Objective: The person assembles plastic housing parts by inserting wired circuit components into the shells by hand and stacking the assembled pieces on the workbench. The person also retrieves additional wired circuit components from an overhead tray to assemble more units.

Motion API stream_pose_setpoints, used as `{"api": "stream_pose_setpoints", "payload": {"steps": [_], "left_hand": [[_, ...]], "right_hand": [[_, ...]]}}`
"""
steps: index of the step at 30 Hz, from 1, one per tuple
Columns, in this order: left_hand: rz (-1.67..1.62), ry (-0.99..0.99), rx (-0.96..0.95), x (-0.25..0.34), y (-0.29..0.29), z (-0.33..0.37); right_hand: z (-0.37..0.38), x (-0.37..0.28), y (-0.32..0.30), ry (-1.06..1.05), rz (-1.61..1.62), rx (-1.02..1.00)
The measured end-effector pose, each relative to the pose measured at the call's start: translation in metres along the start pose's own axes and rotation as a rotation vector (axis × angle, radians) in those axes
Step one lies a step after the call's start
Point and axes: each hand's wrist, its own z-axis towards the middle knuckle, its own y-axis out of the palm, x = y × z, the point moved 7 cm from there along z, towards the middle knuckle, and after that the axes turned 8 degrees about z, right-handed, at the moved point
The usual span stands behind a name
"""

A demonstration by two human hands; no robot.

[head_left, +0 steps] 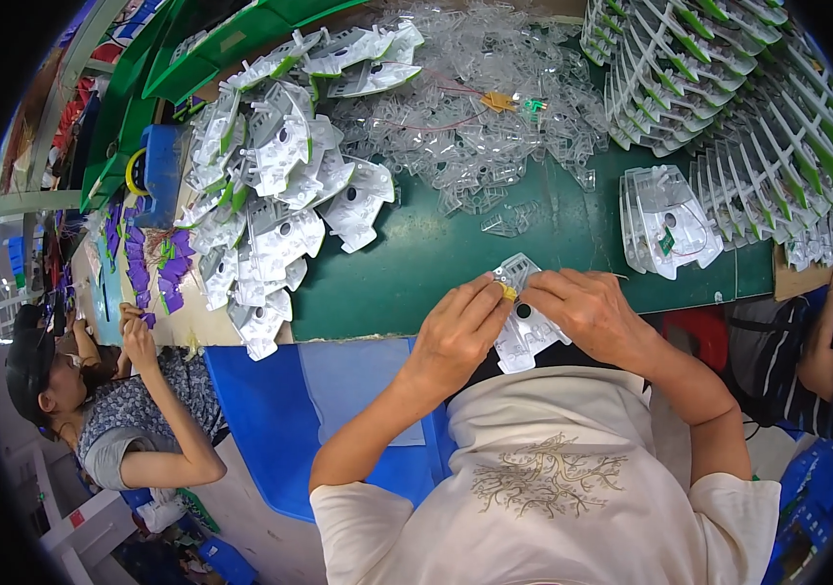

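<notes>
At the table's near edge, a silvery-white plastic housing (531,343) with a round dark hole lies between my two hands. My left hand (457,328) is closed at its upper left side, fingers pinched by a small yellow piece (508,292). From the other side my right hand (587,310) grips the housing, its thumb and fingers bent over the upper right part. The fingertips partly hide what they press on. Just beyond my hands, a few loose clear plastic parts (511,219) lie on the green tabletop (416,253).
A heap of similar housings (285,156) sits at left, near purple pieces (173,268). Clear parts (465,107) pile up at the far middle, with an orange piece (499,101) on top. Stacked green-edged housings (768,146) fill the right. A co-worker (134,409) sits at left beside a blue bin (270,429).
</notes>
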Motion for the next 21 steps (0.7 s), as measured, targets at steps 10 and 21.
{"api": "stream_pose_setpoints", "payload": {"steps": [10,21], "left_hand": [[0.060,-0.069,0.042,0.001,0.007,-0.004],[-0.056,-0.140,0.201,-0.003,0.010,-0.016]], "right_hand": [[0.000,0.010,-0.007,0.195,0.168,0.130],[-0.008,0.008,-0.011,0.236,0.118,0.153]]}}
